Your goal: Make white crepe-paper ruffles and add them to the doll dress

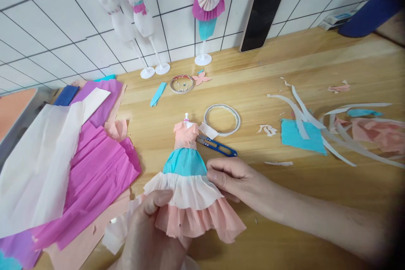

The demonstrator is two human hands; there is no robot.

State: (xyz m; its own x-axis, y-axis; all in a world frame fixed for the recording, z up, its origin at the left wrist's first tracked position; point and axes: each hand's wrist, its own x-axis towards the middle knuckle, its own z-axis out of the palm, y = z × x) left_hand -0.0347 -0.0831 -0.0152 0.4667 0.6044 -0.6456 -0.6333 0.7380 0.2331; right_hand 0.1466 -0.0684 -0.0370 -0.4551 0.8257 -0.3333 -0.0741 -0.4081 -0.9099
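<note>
A small doll form wears a paper dress with a peach top, a turquoise band, a white ruffle and a peach ruffle below. My left hand holds the skirt from the lower left, its thumb on the white ruffle and its other fingers behind the skirt. On the right side, my right hand pinches the skirt's edge where the turquoise band meets the white ruffle. Blue thread snips lie beside the bodice, near a roll of tape.
Crepe paper sheets pile up at left. White strips and a turquoise piece lie right. Along the tiled wall stand mannequins, a dressed form and a phone. A bead-filled ring sits before them.
</note>
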